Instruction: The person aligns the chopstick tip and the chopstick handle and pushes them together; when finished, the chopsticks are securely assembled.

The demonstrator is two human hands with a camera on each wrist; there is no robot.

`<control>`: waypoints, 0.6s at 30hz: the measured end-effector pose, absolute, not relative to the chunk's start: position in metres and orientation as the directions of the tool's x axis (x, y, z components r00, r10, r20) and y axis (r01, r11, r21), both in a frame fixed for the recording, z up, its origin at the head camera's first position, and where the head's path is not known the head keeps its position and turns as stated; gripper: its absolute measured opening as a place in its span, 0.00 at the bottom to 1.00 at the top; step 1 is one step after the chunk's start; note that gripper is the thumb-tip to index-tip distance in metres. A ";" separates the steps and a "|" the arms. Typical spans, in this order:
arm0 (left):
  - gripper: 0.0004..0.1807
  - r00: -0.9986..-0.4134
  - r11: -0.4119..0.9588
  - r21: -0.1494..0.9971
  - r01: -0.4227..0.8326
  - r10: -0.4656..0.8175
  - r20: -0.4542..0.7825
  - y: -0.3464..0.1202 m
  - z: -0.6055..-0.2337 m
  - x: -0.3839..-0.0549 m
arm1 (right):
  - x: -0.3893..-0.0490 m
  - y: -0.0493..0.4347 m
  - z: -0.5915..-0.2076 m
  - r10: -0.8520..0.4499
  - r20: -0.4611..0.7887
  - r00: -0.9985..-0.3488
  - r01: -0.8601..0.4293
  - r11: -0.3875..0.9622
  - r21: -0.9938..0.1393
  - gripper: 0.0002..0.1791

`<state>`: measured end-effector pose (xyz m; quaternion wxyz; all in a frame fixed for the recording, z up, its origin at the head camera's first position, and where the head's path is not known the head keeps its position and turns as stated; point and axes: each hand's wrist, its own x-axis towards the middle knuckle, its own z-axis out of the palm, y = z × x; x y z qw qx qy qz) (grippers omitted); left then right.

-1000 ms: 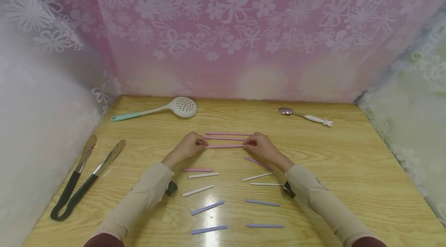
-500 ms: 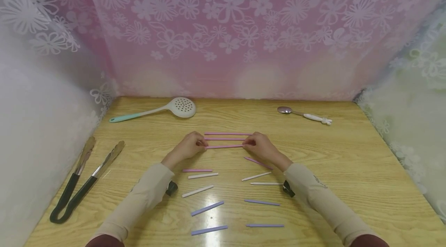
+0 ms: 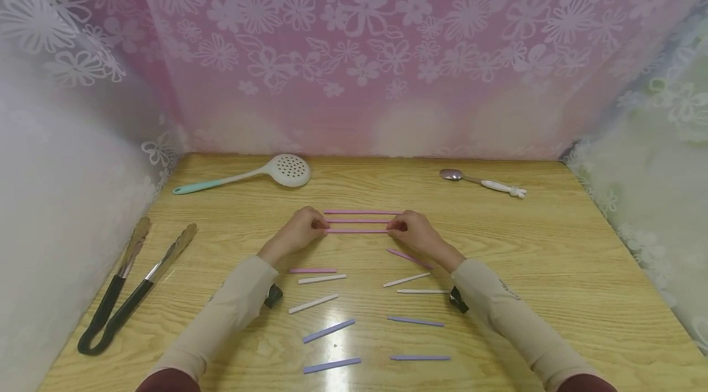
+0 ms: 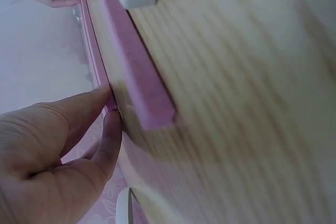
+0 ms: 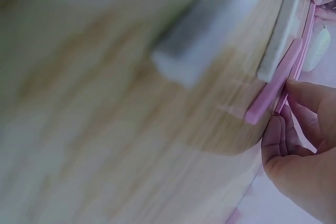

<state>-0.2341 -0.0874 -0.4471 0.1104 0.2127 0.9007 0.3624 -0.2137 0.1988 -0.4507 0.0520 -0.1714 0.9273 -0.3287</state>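
Three long pink sticks lie one behind another on the wooden table. My left hand (image 3: 301, 229) pinches the left end of the nearest long pink stick (image 3: 358, 231) between thumb and fingertips. At its other end my right hand (image 3: 415, 231) pinches in the same way. The middle pink stick (image 3: 358, 220) and the farthest one (image 3: 362, 212) run nearly parallel behind it. A short pink stick (image 4: 134, 59) lies on the table beside the left fingers in the left wrist view. Another short pink stick (image 5: 275, 80) lies close to the right fingertips in the right wrist view.
Short white sticks (image 3: 322, 279) and purple sticks (image 3: 329, 330) lie in two columns nearer the body. Black-handled tongs (image 3: 133, 287) lie at the left. A slotted skimmer (image 3: 291, 171) is at the back left, a spoon (image 3: 452, 174) at the back right.
The nearest long pink stick has turned slightly, from a small slant to level with the two behind it. Both hands keep their hold and have barely shifted.
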 end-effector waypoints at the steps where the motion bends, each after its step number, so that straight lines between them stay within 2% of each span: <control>1: 0.05 -0.885 0.647 0.700 0.303 0.463 -0.045 -0.088 -0.448 -0.234 | -0.213 0.199 -0.451 -0.350 0.014 -0.937 -0.280 0.725 -0.629 0.04; 18: 0.05 -0.888 0.645 0.702 0.302 0.458 -0.037 -0.087 -0.446 -0.232 | -0.214 0.199 -0.452 -0.345 0.014 -0.939 -0.278 0.732 -0.621 0.04</control>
